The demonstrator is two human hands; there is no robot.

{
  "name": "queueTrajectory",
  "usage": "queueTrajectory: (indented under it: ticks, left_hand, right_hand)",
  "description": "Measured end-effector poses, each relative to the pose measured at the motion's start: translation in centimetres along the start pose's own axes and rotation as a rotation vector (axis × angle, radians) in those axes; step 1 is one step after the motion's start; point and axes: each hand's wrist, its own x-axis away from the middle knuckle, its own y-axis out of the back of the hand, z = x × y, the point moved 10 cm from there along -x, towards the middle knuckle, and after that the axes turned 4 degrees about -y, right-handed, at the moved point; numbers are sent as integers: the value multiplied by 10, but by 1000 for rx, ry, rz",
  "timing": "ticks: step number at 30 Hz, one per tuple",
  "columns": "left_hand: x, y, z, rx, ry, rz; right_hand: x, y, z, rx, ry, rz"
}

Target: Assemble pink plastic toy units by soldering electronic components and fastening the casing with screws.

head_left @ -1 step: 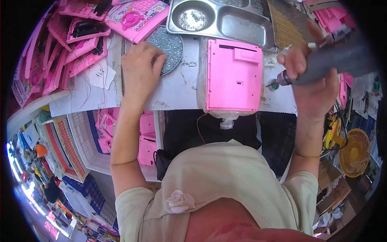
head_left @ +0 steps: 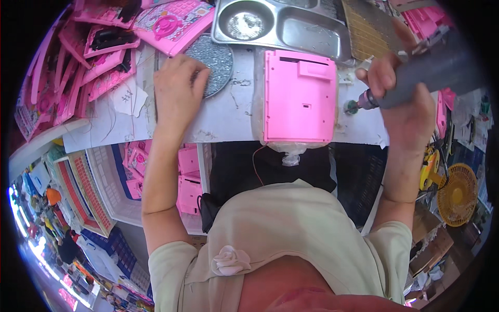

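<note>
My left hand [head_left: 179, 86] rests at the left edge of a round metal dish [head_left: 221, 70] full of small screws. Its fingers are bent and the thumb closes toward them; whatever they may hold is hidden. In my right hand [head_left: 400, 88] is a dark electric screwdriver [head_left: 431, 75], its bit pointing left over a small green round piece [head_left: 352, 107] on the table. Between my hands a pink plastic housing [head_left: 299, 99] lies flat on a plastic-wrapped pad, with a slot along its far edge and a small hole near its middle.
A steel compartment tray [head_left: 312, 31] with loose small parts stands behind the housing. Pink toy casings [head_left: 62, 78] are heaped at the far left. Below the table edge, a white crate [head_left: 112, 187] holds more pink parts. A yellow fan [head_left: 457, 195] is at the right.
The right hand and screwdriver have shifted very slightly right, away from the housing. The left hand stays at the screw dish, and the housing remains in place.
</note>
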Motion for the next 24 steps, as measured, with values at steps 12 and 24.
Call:
queueTrajectory:
  ticks: [12, 24]
  left_hand:
    - [-8, -4, 32, 83, 88, 25]
    - [13, -12, -126, 542, -214, -7]
  right_hand:
    - [65, 8, 6, 137, 63, 61]
    - [87, -4, -30, 119, 142, 92]
